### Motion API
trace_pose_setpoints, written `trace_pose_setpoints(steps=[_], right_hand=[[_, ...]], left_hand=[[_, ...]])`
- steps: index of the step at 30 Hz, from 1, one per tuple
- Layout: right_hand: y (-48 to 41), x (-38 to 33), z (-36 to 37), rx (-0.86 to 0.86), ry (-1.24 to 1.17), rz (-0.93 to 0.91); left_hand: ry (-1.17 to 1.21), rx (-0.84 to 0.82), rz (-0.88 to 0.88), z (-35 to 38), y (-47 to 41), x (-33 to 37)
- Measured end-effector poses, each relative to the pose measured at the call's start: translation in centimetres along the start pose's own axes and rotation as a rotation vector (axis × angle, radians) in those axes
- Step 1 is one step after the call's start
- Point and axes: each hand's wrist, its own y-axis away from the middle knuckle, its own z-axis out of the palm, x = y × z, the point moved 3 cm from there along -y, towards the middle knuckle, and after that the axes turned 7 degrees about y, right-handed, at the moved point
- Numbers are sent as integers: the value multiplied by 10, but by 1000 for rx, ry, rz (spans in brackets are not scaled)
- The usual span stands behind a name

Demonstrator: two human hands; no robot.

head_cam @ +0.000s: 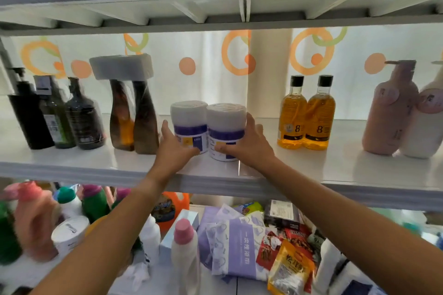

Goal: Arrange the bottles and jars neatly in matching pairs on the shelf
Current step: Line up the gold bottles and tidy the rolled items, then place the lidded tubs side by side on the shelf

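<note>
Two matching jars stand upright and touching at the middle of the shelf [335,171], close to its front edge. Each is a squat white tub with a tall, pale ribbed lid, a purple band beneath it and a white label bearing a yellow patch and a purple block; the print is too blurred to read. The left jar [189,124] sits a little further back on the shelf than the right jar [226,127].

The left hand [176,148] holds the left jar, with its fingers wrapped round the outer side and its thumb pressed low on the label. The right hand [249,143] holds the right jar the same way, with its fingers curled round the outer side and its thumb low on the front.

Towards the shelf's left end stand three dark bottles [56,122] in a tight row, then two curvy brown bottles [133,122] joined under one white cap block. Right of the shelf's middle, two amber bottles [305,118] with black caps stand shoulder to shoulder. At the shelf's right end a pink pump bottle [388,115] stands against a white pump bottle [426,124].
</note>
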Motion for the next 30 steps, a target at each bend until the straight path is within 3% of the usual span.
trace_pose_setpoints(steps=[8,16,23,30], right_hand=[[-20,21,-15,-158,-187,130],[-31,44,-2,-74,-274,185],[-41,47,6,61,-149,229],[-34,49,1,35,-157,226]], left_hand=[[-108,-70,-17,6,-43,-22],[-78,-66,-35,39,-58,-22],[-123,-87,-7,39,-66,-28],[-90,-93,2,37,-67,-33]])
